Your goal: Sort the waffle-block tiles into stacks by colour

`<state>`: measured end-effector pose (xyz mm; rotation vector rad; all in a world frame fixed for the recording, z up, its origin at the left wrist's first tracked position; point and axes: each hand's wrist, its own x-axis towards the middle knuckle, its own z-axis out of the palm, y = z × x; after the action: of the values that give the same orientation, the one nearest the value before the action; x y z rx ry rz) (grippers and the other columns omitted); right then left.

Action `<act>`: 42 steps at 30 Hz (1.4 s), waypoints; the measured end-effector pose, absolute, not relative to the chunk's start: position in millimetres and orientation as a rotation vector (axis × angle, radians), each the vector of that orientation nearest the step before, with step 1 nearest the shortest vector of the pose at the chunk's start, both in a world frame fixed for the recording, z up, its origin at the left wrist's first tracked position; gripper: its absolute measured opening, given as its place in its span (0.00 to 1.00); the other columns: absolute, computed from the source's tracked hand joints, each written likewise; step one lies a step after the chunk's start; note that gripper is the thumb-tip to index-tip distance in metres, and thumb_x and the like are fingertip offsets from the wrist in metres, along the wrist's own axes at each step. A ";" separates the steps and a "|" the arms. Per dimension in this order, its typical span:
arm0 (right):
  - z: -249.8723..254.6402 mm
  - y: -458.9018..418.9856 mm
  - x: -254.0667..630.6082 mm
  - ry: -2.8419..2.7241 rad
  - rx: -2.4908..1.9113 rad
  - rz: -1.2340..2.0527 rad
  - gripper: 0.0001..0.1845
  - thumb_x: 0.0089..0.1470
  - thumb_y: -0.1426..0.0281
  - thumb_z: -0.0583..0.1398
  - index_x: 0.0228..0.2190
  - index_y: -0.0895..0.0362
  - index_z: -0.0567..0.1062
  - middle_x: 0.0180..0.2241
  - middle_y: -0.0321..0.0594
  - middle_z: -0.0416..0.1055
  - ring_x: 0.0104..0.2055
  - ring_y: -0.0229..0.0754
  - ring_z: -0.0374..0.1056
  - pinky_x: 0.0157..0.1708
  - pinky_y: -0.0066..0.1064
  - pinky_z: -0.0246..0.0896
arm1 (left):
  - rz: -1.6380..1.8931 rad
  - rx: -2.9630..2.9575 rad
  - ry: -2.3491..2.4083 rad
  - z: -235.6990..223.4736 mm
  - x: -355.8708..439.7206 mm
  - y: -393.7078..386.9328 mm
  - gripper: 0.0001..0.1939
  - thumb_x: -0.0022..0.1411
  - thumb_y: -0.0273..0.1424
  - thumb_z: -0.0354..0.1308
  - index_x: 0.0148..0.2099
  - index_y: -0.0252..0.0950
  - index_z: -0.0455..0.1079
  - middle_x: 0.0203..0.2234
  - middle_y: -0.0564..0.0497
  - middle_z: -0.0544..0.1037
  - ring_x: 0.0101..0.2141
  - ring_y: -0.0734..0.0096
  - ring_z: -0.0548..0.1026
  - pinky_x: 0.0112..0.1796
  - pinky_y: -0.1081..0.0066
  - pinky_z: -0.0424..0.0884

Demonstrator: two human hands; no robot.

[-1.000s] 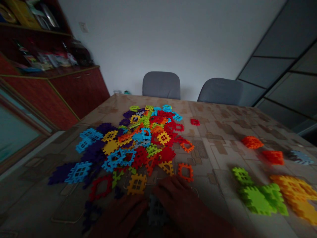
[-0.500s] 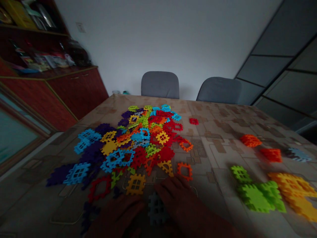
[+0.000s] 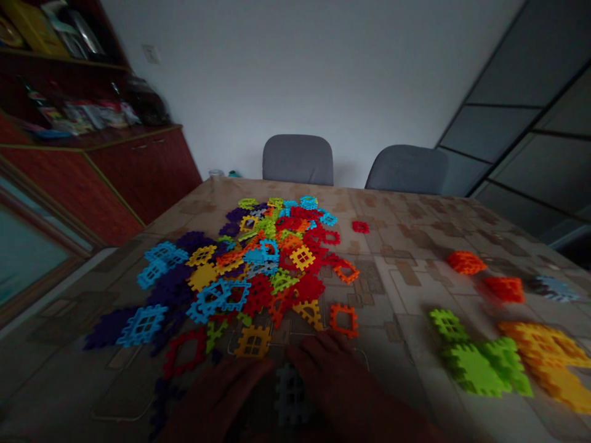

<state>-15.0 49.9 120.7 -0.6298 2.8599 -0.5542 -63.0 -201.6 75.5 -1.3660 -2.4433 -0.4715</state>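
Observation:
A grey interlocking building tile (image 3: pixel 292 397) with a window grid lies low in the middle, dim in shadow. From the left, my left hand (image 3: pixel 221 391) closes on its edge, fingers held together. My right hand (image 3: pixel 330 375) has its bent fingers against the right side of the same tile. The lower ends of both hands and of the tile are dark. Just beyond stand a yellow window tile (image 3: pixel 253 342) and an orange square frame tile (image 3: pixel 344 320). A red frame tile (image 3: pixel 184 352) lies near my left hand.
A pile of mixed tiles (image 3: pixel 272 258) spreads over the patterned table (image 3: pixel 392 234). Sorted groups sit to the right: green tiles (image 3: pixel 478 366), yellow tiles (image 3: pixel 549 351), orange tiles (image 3: pixel 466 263), red tiles (image 3: pixel 504 289) and grey tiles (image 3: pixel 554 287). Two grey chairs (image 3: pixel 298 159) stand behind.
My left hand has shifted slightly up and to the right, its fingers closer to the grey tile. My right hand has barely moved, and the pile is unchanged.

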 end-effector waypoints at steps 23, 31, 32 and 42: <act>125.6 54.3 -14.7 2.818 -0.429 -0.543 0.34 0.41 0.62 0.75 0.49 0.60 0.74 0.50 0.50 0.74 0.53 0.57 0.68 0.60 0.50 0.57 | -0.687 -1.480 -2.591 75.8 -64.4 -165.2 0.53 0.51 0.30 0.69 0.72 0.49 0.43 0.56 0.48 0.77 0.51 0.53 0.78 0.54 0.61 0.72; 113.4 54.0 -14.7 2.892 -0.523 -0.487 0.32 0.43 0.58 0.73 0.47 0.59 0.75 0.47 0.48 0.75 0.50 0.56 0.69 0.56 0.49 0.62 | -0.728 -1.506 -2.544 77.1 -62.5 -163.3 0.49 0.55 0.29 0.66 0.72 0.48 0.45 0.53 0.49 0.79 0.49 0.55 0.79 0.54 0.61 0.72; 111.3 54.1 -14.4 2.909 -0.536 -0.486 0.31 0.43 0.58 0.73 0.46 0.58 0.75 0.46 0.48 0.76 0.50 0.56 0.69 0.56 0.49 0.62 | -0.736 -1.517 -2.532 77.3 -62.8 -162.4 0.48 0.56 0.30 0.66 0.72 0.48 0.45 0.53 0.49 0.79 0.48 0.55 0.79 0.53 0.62 0.73; 100.2 45.9 -14.6 3.051 -0.585 -0.376 0.14 0.58 0.64 0.65 0.42 0.60 0.75 0.39 0.47 0.77 0.42 0.53 0.72 0.46 0.47 0.68 | -0.745 -1.481 -2.531 72.9 -67.3 -178.8 0.45 0.64 0.50 0.62 0.75 0.50 0.42 0.58 0.47 0.76 0.53 0.51 0.77 0.54 0.60 0.73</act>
<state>-14.6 45.9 100.2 -0.5847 3.0514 -0.3763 -67.3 -178.8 72.9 -1.4809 -2.5313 -0.7450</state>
